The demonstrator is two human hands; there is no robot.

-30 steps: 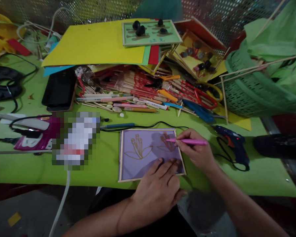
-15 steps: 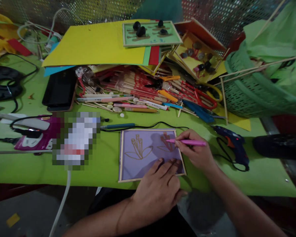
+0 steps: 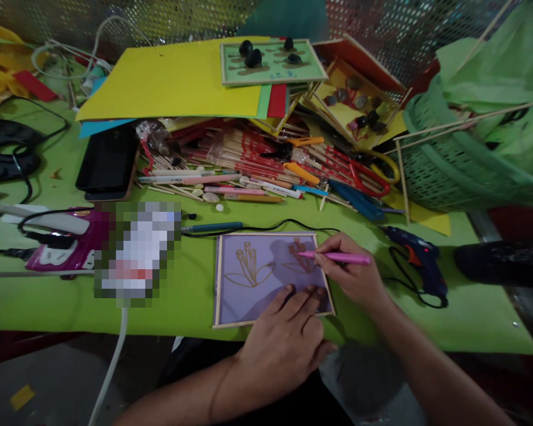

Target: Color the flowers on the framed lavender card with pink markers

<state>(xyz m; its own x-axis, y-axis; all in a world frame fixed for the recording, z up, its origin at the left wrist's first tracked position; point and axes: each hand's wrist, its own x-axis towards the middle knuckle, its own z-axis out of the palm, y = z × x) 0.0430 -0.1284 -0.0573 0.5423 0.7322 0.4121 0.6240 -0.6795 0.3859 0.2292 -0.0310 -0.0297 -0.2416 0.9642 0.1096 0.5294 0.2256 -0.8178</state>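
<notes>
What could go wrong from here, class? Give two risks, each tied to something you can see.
First, the glue gun lies to the right of the right hand and shows a small red light; it may be hot, so a careless sweep could cause a burn.

Second, the left hand rests on the purple card, just below the flower drawing at the pink pen's tip; a slip might smear wet lines.

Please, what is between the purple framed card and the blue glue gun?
In the head view, the right hand, holding a pink pen, is between the framed card and glue gun.
</notes>
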